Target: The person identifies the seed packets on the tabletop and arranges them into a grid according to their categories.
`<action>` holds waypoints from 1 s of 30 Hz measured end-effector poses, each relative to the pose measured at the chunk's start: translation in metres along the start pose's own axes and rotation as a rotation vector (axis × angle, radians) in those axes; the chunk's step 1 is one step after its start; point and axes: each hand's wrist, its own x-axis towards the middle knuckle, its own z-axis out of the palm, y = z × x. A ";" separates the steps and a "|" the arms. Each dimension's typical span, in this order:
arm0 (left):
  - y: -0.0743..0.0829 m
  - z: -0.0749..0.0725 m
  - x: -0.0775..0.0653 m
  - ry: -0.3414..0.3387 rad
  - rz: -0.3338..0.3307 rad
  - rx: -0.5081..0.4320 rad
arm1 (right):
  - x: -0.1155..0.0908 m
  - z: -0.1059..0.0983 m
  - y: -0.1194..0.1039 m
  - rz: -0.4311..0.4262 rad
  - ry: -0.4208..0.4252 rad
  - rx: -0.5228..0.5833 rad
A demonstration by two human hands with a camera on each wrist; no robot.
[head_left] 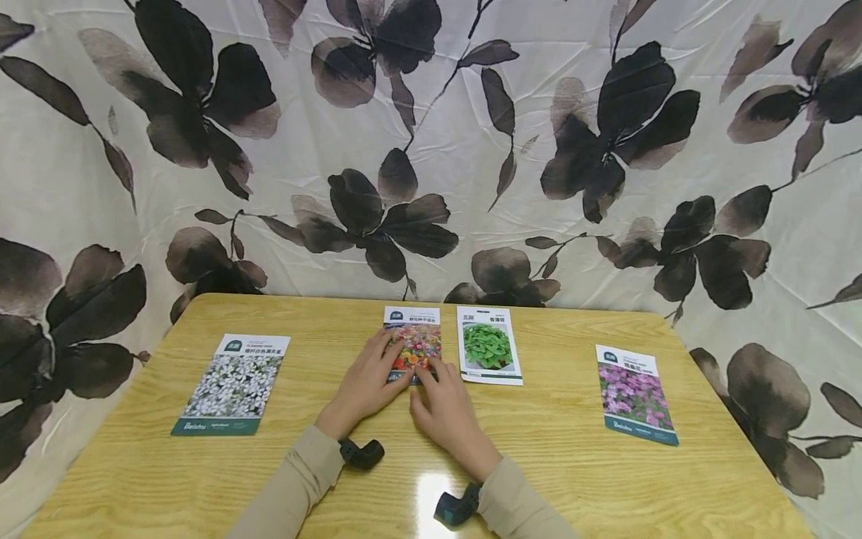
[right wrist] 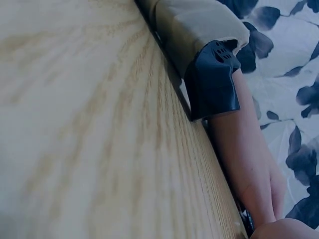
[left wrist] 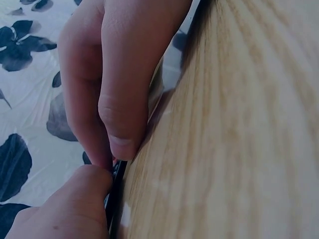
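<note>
A seed packet with mixed red, orange and pink flowers lies at the back middle of the table. My left hand rests over its left side and lower edge, fingers stretched forward and thumb pointing right. My right hand touches the packet's lower right corner with its fingertips. Seen close in the left wrist view, the left thumb and fingers point down at the packet's edge, beside the right hand. Both hands hide part of the packet. In the right wrist view, the left hand shows at the right.
Immediately right stands out a green-leaf seed packet, lying flat. A white-flower packet lies at the left and a purple-flower packet at the right of the wooden table. A floral cloth hangs behind.
</note>
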 end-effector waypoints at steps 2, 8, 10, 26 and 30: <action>0.000 -0.001 -0.001 -0.008 0.000 -0.006 | -0.001 -0.001 0.000 0.002 -0.009 0.005; 0.000 -0.002 -0.001 -0.025 0.005 -0.011 | -0.003 -0.001 0.002 0.008 -0.025 0.023; 0.000 -0.001 -0.002 -0.022 0.008 -0.014 | -0.003 -0.001 0.002 -0.004 -0.007 0.025; -0.001 0.001 -0.001 0.014 0.047 0.007 | 0.005 -0.005 0.016 -0.137 0.225 0.125; -0.002 0.001 -0.001 0.008 0.038 -0.002 | 0.006 -0.007 0.025 -0.132 0.267 0.134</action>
